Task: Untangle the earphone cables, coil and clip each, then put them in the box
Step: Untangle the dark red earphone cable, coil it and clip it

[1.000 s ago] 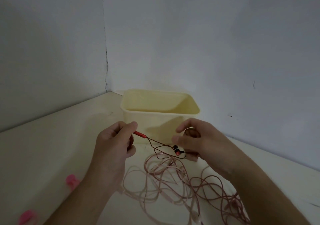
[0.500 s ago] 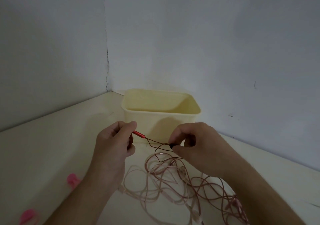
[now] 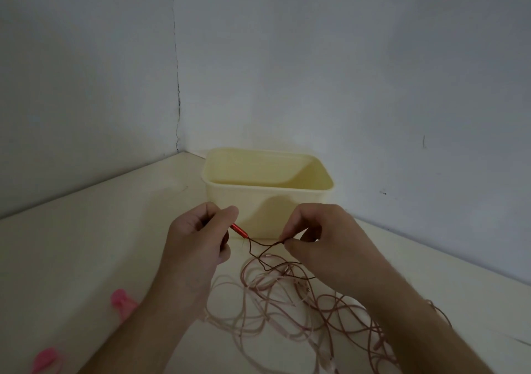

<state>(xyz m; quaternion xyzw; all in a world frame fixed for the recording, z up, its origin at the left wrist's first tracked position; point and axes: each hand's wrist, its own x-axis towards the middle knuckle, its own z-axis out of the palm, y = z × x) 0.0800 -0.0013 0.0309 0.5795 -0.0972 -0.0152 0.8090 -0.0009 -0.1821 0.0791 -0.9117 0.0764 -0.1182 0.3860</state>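
- Grey walls meet in a corner behind a cream table (image 3: 86, 253).
- Open yellow box (image 3: 267, 189) stands at 12 o'clock from the hands, empty as far as can be seen.
- Left hand (image 3: 198, 238) pinches a red plug (image 3: 240, 230), fingers curled.
- Right hand (image 3: 321, 241) pinches the dark cable (image 3: 264, 254) between thumb and forefinger, at 3 o'clock from the plug.
- Pink cable tangle (image 3: 287, 310) lies on the table at 6 o'clock, below both hands.
- Two pink clips (image 3: 122, 301) (image 3: 47, 359) lie at 8 o'clock.

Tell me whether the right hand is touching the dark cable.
Touching. The head view shows the right hand pinching the dark cable between thumb and fingertips.
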